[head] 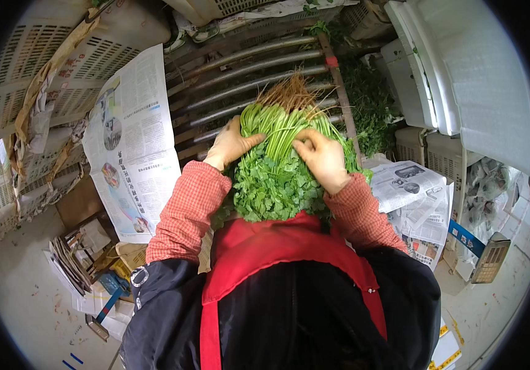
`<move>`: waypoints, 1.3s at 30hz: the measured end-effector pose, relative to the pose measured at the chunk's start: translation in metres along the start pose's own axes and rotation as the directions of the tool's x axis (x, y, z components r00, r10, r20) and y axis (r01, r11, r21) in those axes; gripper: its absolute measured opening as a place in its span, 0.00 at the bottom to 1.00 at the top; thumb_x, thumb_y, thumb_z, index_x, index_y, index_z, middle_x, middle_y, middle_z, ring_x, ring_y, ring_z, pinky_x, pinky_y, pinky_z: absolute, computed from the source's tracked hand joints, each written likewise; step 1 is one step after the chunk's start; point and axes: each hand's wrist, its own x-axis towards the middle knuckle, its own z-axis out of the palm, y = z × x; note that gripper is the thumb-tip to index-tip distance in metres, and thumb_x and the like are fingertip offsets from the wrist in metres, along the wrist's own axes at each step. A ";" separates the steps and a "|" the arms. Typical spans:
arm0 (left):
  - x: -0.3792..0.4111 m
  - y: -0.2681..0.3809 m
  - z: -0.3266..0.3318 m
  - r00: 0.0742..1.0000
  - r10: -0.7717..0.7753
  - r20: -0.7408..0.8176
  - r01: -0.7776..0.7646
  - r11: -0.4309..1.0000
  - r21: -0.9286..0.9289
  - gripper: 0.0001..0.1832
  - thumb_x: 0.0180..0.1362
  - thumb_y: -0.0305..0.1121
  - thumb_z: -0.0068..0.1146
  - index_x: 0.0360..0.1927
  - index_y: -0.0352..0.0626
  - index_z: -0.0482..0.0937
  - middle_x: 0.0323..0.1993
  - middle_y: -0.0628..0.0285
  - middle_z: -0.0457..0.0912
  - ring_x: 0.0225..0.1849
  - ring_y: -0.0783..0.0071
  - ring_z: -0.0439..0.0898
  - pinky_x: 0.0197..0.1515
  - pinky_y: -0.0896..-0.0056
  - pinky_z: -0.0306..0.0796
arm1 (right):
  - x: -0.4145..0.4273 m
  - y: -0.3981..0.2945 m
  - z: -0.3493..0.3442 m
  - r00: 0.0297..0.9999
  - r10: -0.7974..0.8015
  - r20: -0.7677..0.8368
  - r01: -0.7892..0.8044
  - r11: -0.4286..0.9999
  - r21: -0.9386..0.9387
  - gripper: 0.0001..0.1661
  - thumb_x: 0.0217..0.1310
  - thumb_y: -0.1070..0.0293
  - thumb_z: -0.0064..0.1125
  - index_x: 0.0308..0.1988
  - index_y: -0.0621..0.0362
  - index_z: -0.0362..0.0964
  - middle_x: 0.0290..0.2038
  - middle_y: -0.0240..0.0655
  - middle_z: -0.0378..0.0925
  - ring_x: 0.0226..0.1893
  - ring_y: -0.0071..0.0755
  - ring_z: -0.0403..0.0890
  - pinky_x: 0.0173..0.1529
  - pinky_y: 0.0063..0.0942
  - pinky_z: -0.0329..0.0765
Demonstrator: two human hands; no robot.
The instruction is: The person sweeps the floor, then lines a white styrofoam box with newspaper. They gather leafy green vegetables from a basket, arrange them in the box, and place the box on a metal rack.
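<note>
A thick bunch of coriander (279, 180) lies right before me, its leaves against my red apron (283, 249). Its pale green stems (283, 129) point away and end in a tangle of brown roots (292, 90). My left hand (233, 142) grips the left side of the bunch, thumb over the stems and fingers hidden beneath. On the right, my right hand (321, 157) is bent over the stems with thumb and forefinger close together at them. Whether a single stem is pinched there cannot be made out.
Under the bunch runs a rack of metal bars (265, 60). Newspaper sheets (140, 148) hang at the left; more newspapers (408, 189) lie at the right. Loose greens (371, 106) fill the space beyond the rack's right rail. Plastic crates (66, 69) and white foam boxes (477, 78) flank me.
</note>
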 end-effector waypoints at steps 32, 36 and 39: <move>-0.024 0.012 0.000 0.986 -0.118 0.117 0.151 0.933 -0.326 0.43 0.49 0.45 0.65 0.63 0.32 0.57 0.52 0.43 0.74 0.54 0.54 0.74 0.59 0.62 0.66 | 0.029 0.023 0.029 0.964 0.249 0.090 -0.224 0.948 -0.224 0.59 0.53 0.46 0.61 0.69 0.56 0.30 0.64 0.53 0.54 0.63 0.52 0.61 0.67 0.44 0.58; -0.003 -0.037 -0.035 0.904 0.180 0.388 0.245 0.525 -0.815 0.34 0.49 0.28 0.63 0.60 0.34 0.62 0.51 0.54 0.75 0.50 0.65 0.76 0.56 0.67 0.69 | 0.033 0.064 0.022 0.983 0.174 0.052 -0.181 0.961 0.211 0.60 0.47 0.55 0.68 0.68 0.56 0.36 0.62 0.50 0.59 0.61 0.48 0.63 0.65 0.43 0.61; -0.001 -0.047 -0.033 0.881 0.244 0.405 0.282 0.416 -0.865 0.38 0.49 0.29 0.63 0.63 0.37 0.59 0.54 0.55 0.73 0.54 0.64 0.74 0.56 0.65 0.69 | 0.035 0.089 0.014 0.994 0.063 0.093 -0.102 0.846 0.523 0.58 0.43 0.56 0.72 0.67 0.59 0.45 0.64 0.48 0.58 0.64 0.45 0.60 0.68 0.38 0.55</move>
